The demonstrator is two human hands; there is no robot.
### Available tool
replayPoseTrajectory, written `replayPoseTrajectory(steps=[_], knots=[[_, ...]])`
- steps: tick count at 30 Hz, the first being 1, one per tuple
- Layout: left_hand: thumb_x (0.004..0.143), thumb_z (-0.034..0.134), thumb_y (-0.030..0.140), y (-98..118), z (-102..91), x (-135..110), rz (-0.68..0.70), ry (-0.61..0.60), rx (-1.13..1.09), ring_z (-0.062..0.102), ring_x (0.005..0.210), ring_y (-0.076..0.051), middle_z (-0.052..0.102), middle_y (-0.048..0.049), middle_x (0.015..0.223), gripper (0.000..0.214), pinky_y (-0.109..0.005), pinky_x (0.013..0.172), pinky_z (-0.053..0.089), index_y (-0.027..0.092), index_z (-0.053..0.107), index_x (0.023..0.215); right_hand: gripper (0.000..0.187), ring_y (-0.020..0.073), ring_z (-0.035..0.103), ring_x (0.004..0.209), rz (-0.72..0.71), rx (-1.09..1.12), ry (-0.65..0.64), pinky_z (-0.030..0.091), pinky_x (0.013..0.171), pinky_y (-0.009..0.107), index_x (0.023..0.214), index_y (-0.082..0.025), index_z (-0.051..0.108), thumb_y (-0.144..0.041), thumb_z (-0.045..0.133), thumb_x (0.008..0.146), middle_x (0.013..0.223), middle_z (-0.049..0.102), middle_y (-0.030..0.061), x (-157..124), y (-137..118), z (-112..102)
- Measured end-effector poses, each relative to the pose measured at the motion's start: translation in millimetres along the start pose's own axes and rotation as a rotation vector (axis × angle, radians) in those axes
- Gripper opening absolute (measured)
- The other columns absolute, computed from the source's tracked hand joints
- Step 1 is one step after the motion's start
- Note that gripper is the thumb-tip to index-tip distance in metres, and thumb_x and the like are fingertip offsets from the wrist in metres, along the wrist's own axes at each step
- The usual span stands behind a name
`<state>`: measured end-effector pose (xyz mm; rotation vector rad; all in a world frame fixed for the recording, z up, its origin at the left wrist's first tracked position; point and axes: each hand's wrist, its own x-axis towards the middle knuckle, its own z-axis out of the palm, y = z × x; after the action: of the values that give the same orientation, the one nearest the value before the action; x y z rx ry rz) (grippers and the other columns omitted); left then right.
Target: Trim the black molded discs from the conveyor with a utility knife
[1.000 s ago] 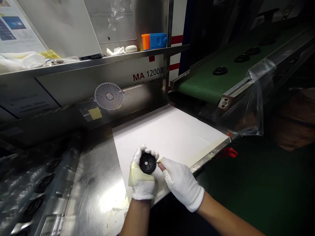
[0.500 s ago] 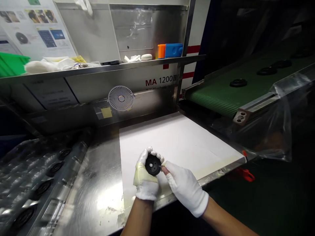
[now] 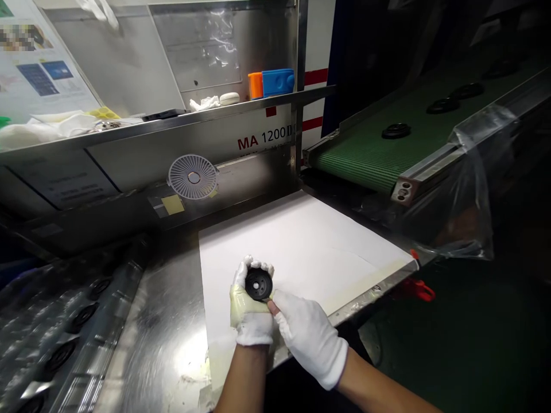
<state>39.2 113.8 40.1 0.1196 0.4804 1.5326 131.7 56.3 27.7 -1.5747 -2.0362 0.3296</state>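
Note:
My left hand [image 3: 250, 307], in a white glove with yellowish coated fingers, is curled around a round black ribbed part [image 3: 259, 284] with a central hole. It holds the part above a white sheet [image 3: 297, 246]. My right hand [image 3: 307, 338], also in a white glove, sits against the part's lower rim. Its fingertips pinch a small pointed tool [image 3: 271, 297], mostly hidden by the fingers. The underside of the part is hidden by my left hand.
A green conveyor belt [image 3: 370, 155] carrying several black round parts runs at the right, edged by loose clear plastic. Several similar parts lie under clear film at the left, beside a steel bench. A wire fan guard [image 3: 192, 177] hangs on the steel panel behind; a shelf sits above.
The whole view has shifted slightly as my head moved. Both hands stay at the black part, and the right fingertips remain at its lower rim.

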Motion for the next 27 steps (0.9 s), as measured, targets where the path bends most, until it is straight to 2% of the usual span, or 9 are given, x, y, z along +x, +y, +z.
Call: replayPoseTrajectory(steps=[2,5,7,10,16,20,22,24,27], knots=[[0.074,0.057,0.019,2,0.4,-3,-0.016,-0.029,0.036,0.057,0.077,-0.016,0.059,-0.0038,0.08,0.013,-0.034,0.077,0.047,0.017,0.06,0.086,0.023,0.0146,0.052,0.062,-0.024,0.023,0.008,0.03,0.056,0.025,0.083,-0.022,0.051,-0.028,0.032,0.093,0.072,0.059,-0.0014,1,2,-1],[0.073,0.054,0.022,7,0.1,-7,-0.136,-0.098,0.112,0.057,0.088,-0.025,0.061,-0.0105,0.093,0.028,-0.043,0.077,0.047,0.017,0.059,0.1,0.023,0.0141,0.053,0.065,-0.027,0.061,0.032,0.032,0.059,0.024,0.086,-0.022,0.052,-0.027,0.031,0.094,0.076,0.06,-0.0006,4,7,-7],[0.072,0.053,0.021,9,0.0,-7,-0.152,-0.114,0.13,0.058,0.078,-0.023,0.06,-0.0082,0.081,0.028,-0.04,0.071,0.048,0.015,0.06,0.098,0.024,0.0136,0.053,0.064,0.002,0.046,0.056,0.031,0.058,0.024,0.084,-0.021,0.052,-0.027,0.032,0.094,0.073,0.059,-0.0007,6,10,-11],[0.071,0.056,0.018,7,1.6,-5,-0.122,-0.086,0.129,0.055,0.064,-0.016,0.055,-0.0025,0.066,0.018,-0.031,0.064,0.047,0.014,0.062,0.087,0.021,0.0132,0.051,0.06,0.049,-0.032,0.081,0.029,0.055,0.025,0.08,-0.021,0.051,-0.026,0.035,0.093,0.068,0.057,-0.0019,8,11,-14],[0.072,0.061,0.018,-3,9.4,-1,-0.091,-0.019,0.031,0.052,0.061,-0.01,0.053,0.001,0.065,0.006,-0.024,0.062,0.045,0.016,0.06,0.077,0.017,0.0132,0.053,0.061,0.056,-0.046,0.059,0.028,0.056,0.025,0.081,-0.022,0.05,-0.024,0.037,0.092,0.071,0.058,-0.0018,2,3,-8],[0.072,0.06,0.016,-4,11.7,-2,-0.019,-0.014,0.03,0.054,0.066,-0.011,0.056,0.0008,0.067,0.006,-0.029,0.071,0.047,0.017,0.06,0.077,0.022,0.0144,0.053,0.061,0.033,-0.054,0.048,0.028,0.056,0.026,0.081,-0.023,0.051,-0.028,0.033,0.094,0.071,0.058,-0.0021,-2,-1,-4],[0.072,0.057,0.018,0,11.3,-4,-0.083,-0.063,0.082,0.058,0.078,-0.018,0.06,-0.0043,0.079,0.015,-0.036,0.076,0.047,0.017,0.061,0.087,0.022,0.0143,0.053,0.062,0.028,-0.038,0.051,0.028,0.056,0.025,0.082,-0.023,0.051,-0.028,0.034,0.093,0.072,0.059,-0.0018,-1,1,-6],[0.072,0.054,0.021,3,10.6,-6,-0.18,-0.115,0.131,0.058,0.085,-0.025,0.061,-0.0098,0.088,0.024,-0.041,0.073,0.047,0.017,0.061,0.095,0.021,0.0138,0.053,0.063,0.034,-0.013,0.067,0.029,0.057,0.024,0.082,-0.022,0.052,-0.027,0.034,0.093,0.072,0.059,-0.0015,0,6,-10],[0.069,0.053,0.019,4,10.7,-6,-0.203,-0.12,0.135,0.058,0.073,-0.021,0.06,-0.0083,0.076,0.024,-0.036,0.066,0.047,0.014,0.062,0.091,0.022,0.0136,0.054,0.062,0.086,-0.025,0.104,0.029,0.056,0.025,0.082,-0.021,0.053,-0.027,0.035,0.093,0.071,0.059,-0.0012,4,13,-14]])
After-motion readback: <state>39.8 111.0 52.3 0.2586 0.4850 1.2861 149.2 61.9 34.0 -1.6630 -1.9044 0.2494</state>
